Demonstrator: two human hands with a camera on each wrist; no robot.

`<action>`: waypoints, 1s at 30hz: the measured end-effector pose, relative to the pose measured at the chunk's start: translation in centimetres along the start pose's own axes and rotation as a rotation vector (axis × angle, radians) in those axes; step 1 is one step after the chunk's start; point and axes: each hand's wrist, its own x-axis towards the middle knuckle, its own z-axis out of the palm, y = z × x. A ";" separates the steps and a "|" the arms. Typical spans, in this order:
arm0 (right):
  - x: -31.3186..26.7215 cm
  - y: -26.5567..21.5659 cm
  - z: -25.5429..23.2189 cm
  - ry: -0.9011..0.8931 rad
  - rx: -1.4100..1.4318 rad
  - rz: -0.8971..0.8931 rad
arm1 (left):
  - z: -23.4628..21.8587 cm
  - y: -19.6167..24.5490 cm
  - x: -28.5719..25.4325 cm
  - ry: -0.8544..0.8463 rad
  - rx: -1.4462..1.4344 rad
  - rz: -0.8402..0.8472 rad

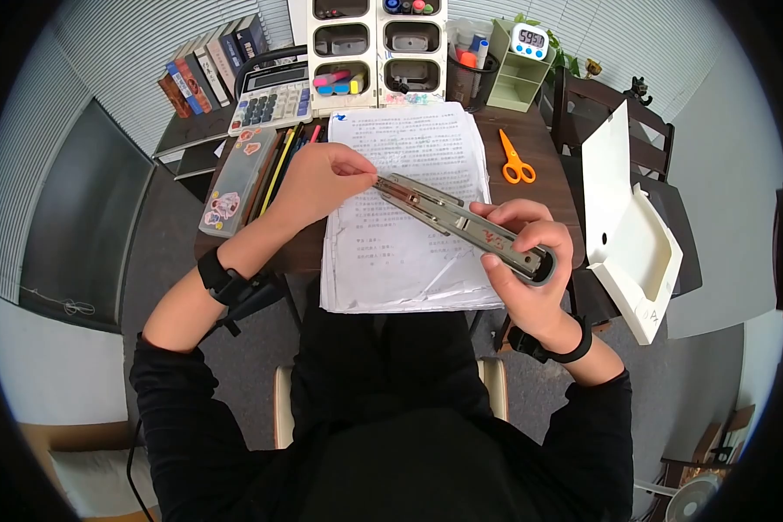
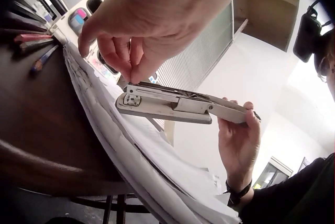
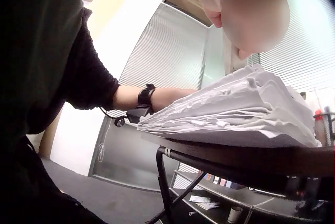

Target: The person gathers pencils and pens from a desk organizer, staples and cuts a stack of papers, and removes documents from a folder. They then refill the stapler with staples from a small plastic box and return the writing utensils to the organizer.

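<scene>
Paper stack (image 1: 370,283) is laid on the table (image 1: 544,143); the stapler (image 1: 451,217) is held above it. Its inner channel appears exposed and is not yet covered; whether staples are loaded cannot be told. Its rear is gripped by the right hand (image 1: 541,300), its front tip pinched by the left hand (image 1: 322,178), apart from the right.

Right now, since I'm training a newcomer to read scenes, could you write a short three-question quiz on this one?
1. True or false: the fingertips of the left hand are at the end of the stapler farther from the right hand.
2. Which of these is orange? a) calculator b) scissors c) stapler
3. Fill in: the stapler is held over a stack of ____.

Key: 1 true; 2 b; 3 paper
</scene>
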 end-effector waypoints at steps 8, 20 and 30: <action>0.0 -0.1 0.3 0.011 0.009 0.012 | -0.3 -0.2 -0.2 0.007 -0.056 -0.027; 0.0 -0.2 0.3 -0.008 -0.008 0.008 | -0.5 0.3 0.0 -0.023 0.018 -0.039; -0.1 -0.2 0.2 -0.032 -0.034 -0.011 | -1.7 -0.5 1.2 -0.194 -0.171 -0.220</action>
